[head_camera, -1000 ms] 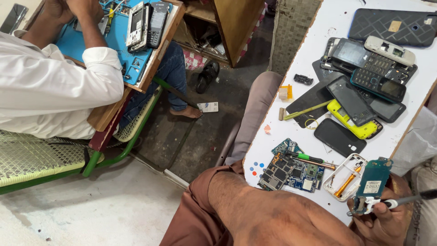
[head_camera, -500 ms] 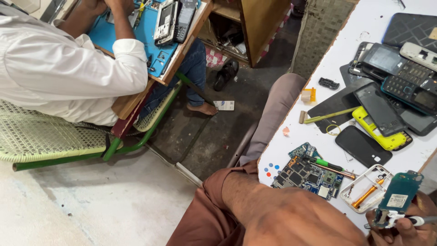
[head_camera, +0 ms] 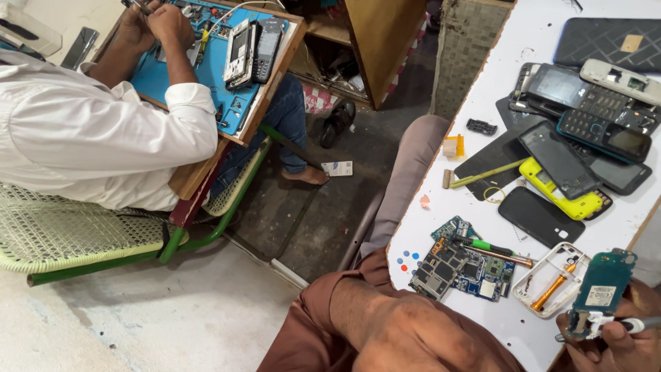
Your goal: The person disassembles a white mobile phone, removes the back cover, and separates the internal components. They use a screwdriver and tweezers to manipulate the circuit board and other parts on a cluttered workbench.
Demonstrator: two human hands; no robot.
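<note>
In the head view we see our left hand point(head_camera: 613, 348) gripping a green circuit board point(head_camera: 603, 293) upright at the white desk point(head_camera: 441, 234) edge, just beside an empty phone frame point(head_camera: 551, 286), while our right hand's grip we cannot tell, only its tool tip point(head_camera: 630, 324) touching the board.

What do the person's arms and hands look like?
The big arm in front wears a brown sleeve rolled up above the elbow. The hands are bare: no gloves, rings or watch show. Only part of them is in view, at the picture's bottom right edge.
</note>
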